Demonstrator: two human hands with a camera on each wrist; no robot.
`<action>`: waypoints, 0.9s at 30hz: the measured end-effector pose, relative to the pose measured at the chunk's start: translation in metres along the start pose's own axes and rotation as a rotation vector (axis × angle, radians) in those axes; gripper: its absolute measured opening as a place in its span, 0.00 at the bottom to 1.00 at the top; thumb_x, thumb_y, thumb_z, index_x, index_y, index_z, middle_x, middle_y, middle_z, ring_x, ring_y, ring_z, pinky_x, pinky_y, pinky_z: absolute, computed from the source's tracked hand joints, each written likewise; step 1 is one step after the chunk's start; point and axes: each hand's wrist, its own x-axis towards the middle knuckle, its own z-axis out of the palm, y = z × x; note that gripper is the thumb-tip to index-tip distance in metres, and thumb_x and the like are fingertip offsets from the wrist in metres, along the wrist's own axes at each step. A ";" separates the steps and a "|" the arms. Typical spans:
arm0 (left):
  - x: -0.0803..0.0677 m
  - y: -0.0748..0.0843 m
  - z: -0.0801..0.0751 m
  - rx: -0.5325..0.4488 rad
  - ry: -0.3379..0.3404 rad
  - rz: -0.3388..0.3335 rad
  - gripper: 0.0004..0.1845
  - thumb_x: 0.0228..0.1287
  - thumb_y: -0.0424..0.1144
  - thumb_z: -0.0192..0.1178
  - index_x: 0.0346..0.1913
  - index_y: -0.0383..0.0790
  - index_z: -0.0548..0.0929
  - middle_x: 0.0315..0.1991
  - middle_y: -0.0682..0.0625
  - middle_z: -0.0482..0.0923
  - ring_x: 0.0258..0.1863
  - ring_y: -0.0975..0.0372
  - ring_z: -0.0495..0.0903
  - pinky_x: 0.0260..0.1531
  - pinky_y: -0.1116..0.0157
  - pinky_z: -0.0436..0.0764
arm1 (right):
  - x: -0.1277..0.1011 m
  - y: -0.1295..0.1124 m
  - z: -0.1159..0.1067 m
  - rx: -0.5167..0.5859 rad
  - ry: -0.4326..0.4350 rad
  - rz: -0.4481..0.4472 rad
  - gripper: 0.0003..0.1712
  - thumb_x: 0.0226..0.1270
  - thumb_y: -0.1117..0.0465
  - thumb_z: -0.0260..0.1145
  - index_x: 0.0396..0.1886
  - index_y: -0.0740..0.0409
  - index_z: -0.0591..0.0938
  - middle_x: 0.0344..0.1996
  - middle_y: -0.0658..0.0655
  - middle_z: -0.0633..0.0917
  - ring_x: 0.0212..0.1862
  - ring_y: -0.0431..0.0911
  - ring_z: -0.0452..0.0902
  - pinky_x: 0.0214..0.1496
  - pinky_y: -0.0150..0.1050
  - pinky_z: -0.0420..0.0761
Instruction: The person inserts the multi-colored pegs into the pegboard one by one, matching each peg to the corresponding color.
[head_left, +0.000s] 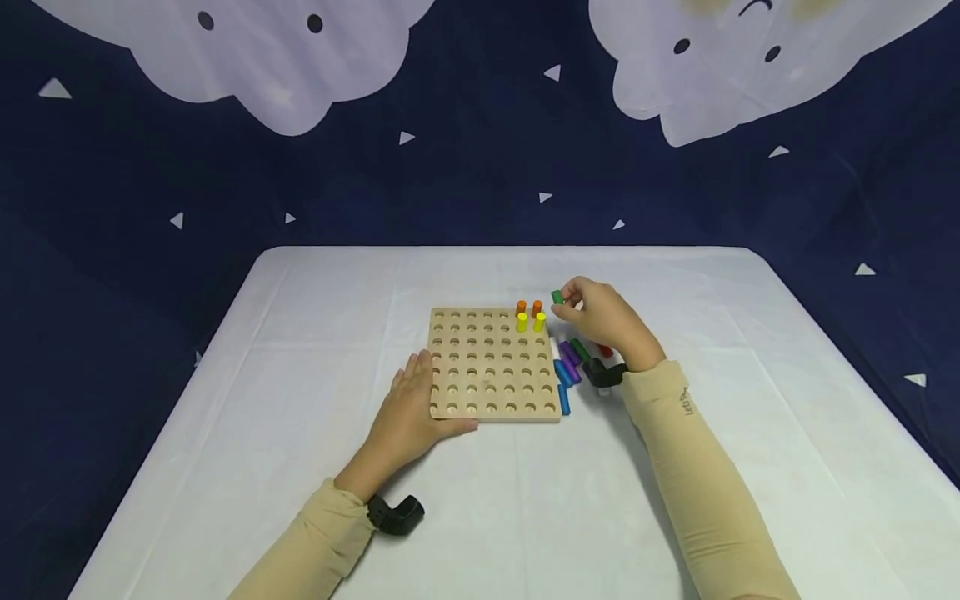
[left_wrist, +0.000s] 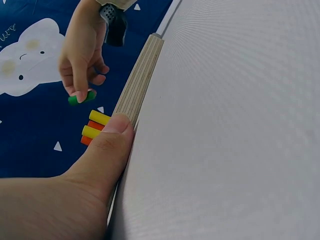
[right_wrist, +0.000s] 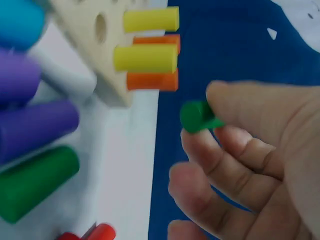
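My left hand rests at the near left corner of a square wooden pegboard, its fingers along the left side and its thumb straight against the front edge. Two orange pegs and two yellow pegs stand upright in holes at the far right corner. Beyond that corner, my right hand pinches a green peg between thumb and fingers. The peg is raised above the table, apart from the board, and the hand covers part of it.
Beside the board's right edge lie loose pegs: blue ones, purple ones, a green one, a white one and red ones. They rest on a white-covered table, partly beneath the right wrist. A dark blue patterned cloth hangs behind.
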 end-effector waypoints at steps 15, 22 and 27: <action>0.002 0.001 -0.001 0.004 0.000 0.001 0.72 0.44 0.69 0.72 0.77 0.26 0.44 0.79 0.34 0.45 0.80 0.47 0.43 0.80 0.49 0.44 | -0.002 -0.020 0.009 0.154 0.026 -0.074 0.14 0.59 0.53 0.75 0.40 0.54 0.83 0.38 0.54 0.86 0.38 0.49 0.82 0.38 0.41 0.81; 0.002 0.000 -0.001 0.007 0.003 0.006 0.72 0.44 0.68 0.73 0.77 0.25 0.44 0.79 0.33 0.46 0.80 0.46 0.44 0.79 0.48 0.45 | 0.001 -0.026 0.021 0.122 -0.010 -0.082 0.12 0.56 0.54 0.77 0.34 0.52 0.83 0.34 0.52 0.87 0.39 0.48 0.81 0.39 0.40 0.79; 0.002 -0.001 0.000 0.008 -0.003 0.006 0.72 0.44 0.68 0.73 0.77 0.25 0.44 0.79 0.33 0.46 0.80 0.46 0.44 0.79 0.48 0.45 | 0.003 -0.024 0.028 0.120 -0.025 -0.084 0.12 0.56 0.55 0.78 0.31 0.52 0.82 0.34 0.52 0.87 0.34 0.46 0.81 0.34 0.38 0.80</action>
